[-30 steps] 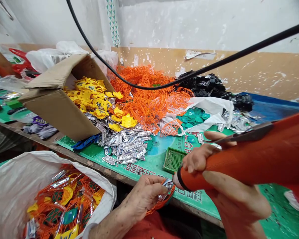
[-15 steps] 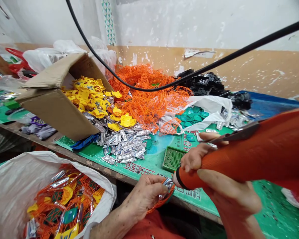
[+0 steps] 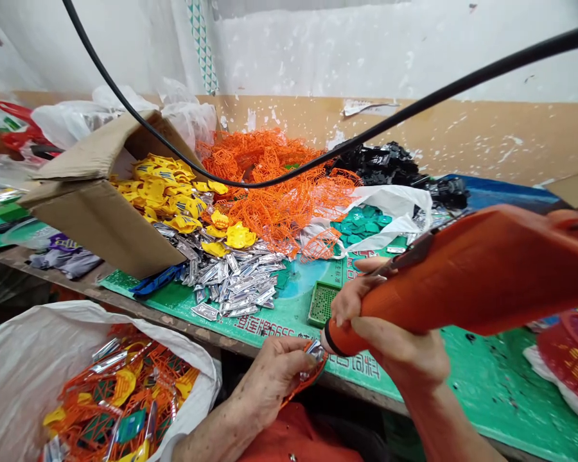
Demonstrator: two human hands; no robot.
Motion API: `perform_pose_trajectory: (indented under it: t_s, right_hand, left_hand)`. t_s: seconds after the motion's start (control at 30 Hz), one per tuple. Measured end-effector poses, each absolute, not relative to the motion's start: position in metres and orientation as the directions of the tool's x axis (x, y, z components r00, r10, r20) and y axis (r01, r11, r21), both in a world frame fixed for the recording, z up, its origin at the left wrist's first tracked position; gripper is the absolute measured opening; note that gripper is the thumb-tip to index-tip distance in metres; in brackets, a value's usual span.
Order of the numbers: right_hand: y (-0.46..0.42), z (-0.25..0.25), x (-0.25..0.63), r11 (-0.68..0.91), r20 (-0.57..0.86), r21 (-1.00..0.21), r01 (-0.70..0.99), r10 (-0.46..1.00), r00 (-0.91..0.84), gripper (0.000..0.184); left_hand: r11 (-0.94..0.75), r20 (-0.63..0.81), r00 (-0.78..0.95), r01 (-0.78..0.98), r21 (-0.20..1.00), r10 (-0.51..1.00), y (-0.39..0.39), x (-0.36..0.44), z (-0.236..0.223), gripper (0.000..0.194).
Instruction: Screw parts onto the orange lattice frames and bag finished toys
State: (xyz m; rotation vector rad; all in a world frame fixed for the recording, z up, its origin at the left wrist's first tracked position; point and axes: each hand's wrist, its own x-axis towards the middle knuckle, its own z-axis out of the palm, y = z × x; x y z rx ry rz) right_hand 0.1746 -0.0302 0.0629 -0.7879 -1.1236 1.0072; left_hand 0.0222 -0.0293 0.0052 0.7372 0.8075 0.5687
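Note:
My left hand (image 3: 272, 372) pinches an orange lattice plastic part (image 3: 298, 388) and a shiny silver piece (image 3: 313, 351) just in front of the table edge. An orange electric screwdriver (image 3: 467, 282) lies in my right hand (image 3: 395, 343), fingers wrapped round its front end. Its nose meets the silver piece at my left fingertips; the bit and any screw are hidden. Just beyond the nose stands a small green perforated tray (image 3: 320, 303). To its left, many silver pieces (image 3: 241, 282) are heaped on the green table cover (image 3: 467, 378).
A tipped cardboard box (image 3: 96, 218) spills yellow parts (image 3: 168, 192). Behind are piles of orange lattice parts (image 3: 274, 186) and black parts (image 3: 380, 163). A white sack (image 3: 187, 359) with mixed parts sits lower left. Black cable (image 3: 250, 185) hangs across; a red basket (image 3: 571, 359) stands right.
The view has shifted, so the scene sits further left. The screwdriver's rear end has come into sight and the red basket shows more. Both hands keep their grips, the nose still at the silver piece.

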Motion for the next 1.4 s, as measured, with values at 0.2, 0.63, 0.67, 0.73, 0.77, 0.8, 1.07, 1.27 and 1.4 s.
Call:
perform_pose_trajectory:
  t_s: [0.2,0.63,0.67,0.73,0.77,0.8,1.07,1.27,1.4]
  right_hand:
    - [-0.020,0.079,0.181,0.485,0.406,-0.827,-0.285,0.865,0.294,0.043]
    - [0.008,0.019,0.202,0.346,0.265,-0.936,-0.066,0.816,0.514,0.016]
    - [0.007,0.018,0.202,0.343,0.264,-0.937,-0.070,0.823,0.504,0.015]
    - [0.007,0.017,0.202,0.335,0.256,-0.939,-0.078,0.832,0.492,0.013]
    - [0.007,0.017,0.203,0.331,0.250,-0.940,-0.082,0.833,0.493,0.013]
    - [0.007,0.017,0.203,0.325,0.243,-0.942,-0.084,0.834,0.496,0.013]
    - [0.006,0.012,0.205,0.307,0.251,-0.949,-0.066,0.868,0.429,0.011]
    - [0.004,0.012,0.203,0.339,0.290,-0.939,-0.050,0.864,0.412,0.012]
    - [0.004,0.012,0.202,0.350,0.315,-0.936,-0.021,0.866,0.389,0.013]
  left_hand:
    - [0.474,-0.396,0.433,-0.086,0.876,0.810,-0.015,0.004,0.012,0.017]
    - [0.505,-0.461,0.281,-0.106,0.857,0.842,-0.003,-0.008,0.003,0.034]
    - [0.518,-0.472,0.285,-0.111,0.848,0.834,-0.002,-0.007,0.003,0.034]
    - [0.536,-0.487,0.293,-0.114,0.837,0.823,-0.001,-0.005,0.002,0.035]
    - [0.543,-0.494,0.299,-0.110,0.832,0.817,-0.001,-0.004,0.002,0.035]
    - [0.552,-0.502,0.306,-0.104,0.827,0.809,0.000,-0.004,0.001,0.035]
    - [0.565,-0.528,0.348,-0.006,0.825,0.775,0.002,0.001,-0.008,0.032]
    - [0.492,-0.516,0.334,0.160,0.856,0.788,0.006,0.001,-0.007,0.026]
    - [0.358,-0.433,0.351,0.260,0.897,0.830,0.015,-0.003,-0.005,0.022]
